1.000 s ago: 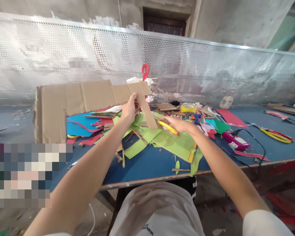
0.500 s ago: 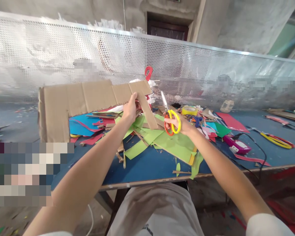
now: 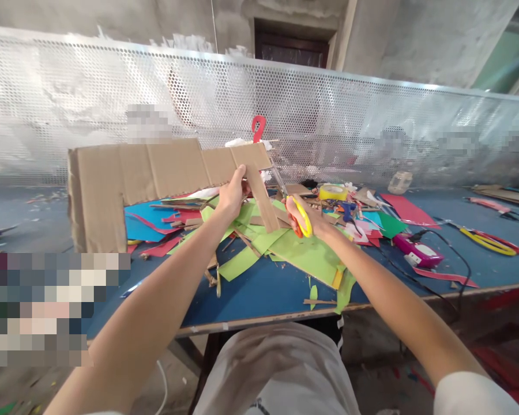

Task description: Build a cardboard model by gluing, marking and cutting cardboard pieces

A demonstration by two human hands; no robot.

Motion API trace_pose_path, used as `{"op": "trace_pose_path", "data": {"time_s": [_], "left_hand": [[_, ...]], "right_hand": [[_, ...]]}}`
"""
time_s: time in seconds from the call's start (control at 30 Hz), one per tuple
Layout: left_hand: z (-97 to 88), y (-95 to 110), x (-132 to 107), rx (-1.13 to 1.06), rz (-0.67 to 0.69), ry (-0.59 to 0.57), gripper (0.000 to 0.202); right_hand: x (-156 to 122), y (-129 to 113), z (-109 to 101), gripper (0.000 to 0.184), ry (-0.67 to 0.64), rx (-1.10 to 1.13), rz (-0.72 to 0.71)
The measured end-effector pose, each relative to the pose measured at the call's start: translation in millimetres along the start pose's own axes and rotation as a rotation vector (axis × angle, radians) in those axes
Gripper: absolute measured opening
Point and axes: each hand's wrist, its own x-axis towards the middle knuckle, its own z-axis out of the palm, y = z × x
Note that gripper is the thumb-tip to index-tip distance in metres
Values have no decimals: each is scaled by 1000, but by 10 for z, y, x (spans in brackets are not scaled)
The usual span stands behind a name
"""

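Observation:
My left hand point(image 3: 234, 193) is closed on a large piece of brown cardboard point(image 3: 173, 170), thumb on its near face. The cardboard is held up above the table, with a cut strip point(image 3: 263, 199) angling down at its right end. My right hand point(image 3: 305, 219) grips a pair of scissors point(image 3: 300, 210) with yellow and orange-red handles. Their blades point up and left, with the tips close to the cardboard's right edge; whether they touch it I cannot tell. Light green paper pieces point(image 3: 303, 253) lie on the table below both hands.
On the blue table point(image 3: 242, 302) are blue paper point(image 3: 145, 222), yellow tape point(image 3: 333, 192), a blue glue gun point(image 3: 349, 212), a magenta device point(image 3: 417, 249) with a black cord, and yellow-and-red pliers point(image 3: 486, 241). A perforated metal panel point(image 3: 350, 109) stands behind. A blurred-out area covers the lower left.
My right hand has moved slightly left, bringing the scissors' tips close to the cardboard's right end. The scissors have turned in the hand. My left hand keeps its hold on the cardboard.

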Motion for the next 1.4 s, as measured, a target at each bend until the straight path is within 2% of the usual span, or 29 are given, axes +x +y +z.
{"op": "trace_pose_path", "data": {"time_s": [0.13,0.33,0.87,1.17,1.4], "left_hand": [[3,-29,-8,2,-3,-7,52],[8,-45,5,-8,-5,-10,49],[58,1,-92,-28,-40,11,43],[47,-28,-79,-40,-34,8,48],[63,7,-117,-33,-47,20,47]], "right_hand": [[-2,-1,11,74,-20,1,28],[-9,21,10,74,4,-11,-14],[-28,-25,41,60,-5,9,9],[-18,-25,33,60,35,13,-37],[-27,-17,19,51,22,34,1]]}}
